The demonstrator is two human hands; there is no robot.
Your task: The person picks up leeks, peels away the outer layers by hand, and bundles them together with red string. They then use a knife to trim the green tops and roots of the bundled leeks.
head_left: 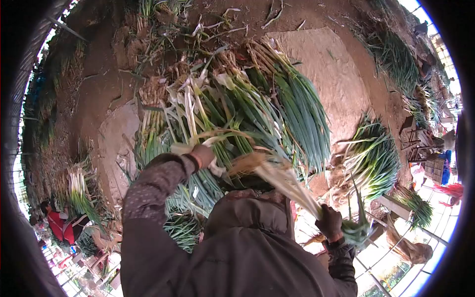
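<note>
My right hand point(330, 222) is closed around a bunch of green onions point(284, 185). Its brown roots point up and left, and its green tops hang beyond my wrist on the right. My left hand point(202, 156) is closed on pale, limp onion leaves point(216, 168) that stick out on both sides of the fist. Just below that hand lies a large heap of green onions point(237, 109), roots toward the far side and green leaves toward me. A dry, yellowish strip of leaf runs close above my left hand.
Right of the heap is another green onion pile point(373, 158). A bare tan sheet point(326, 64) lies on the brown ground beyond. More onions line the far right. At the far left a person in red point(57, 225) sits near a smaller bunch point(79, 185).
</note>
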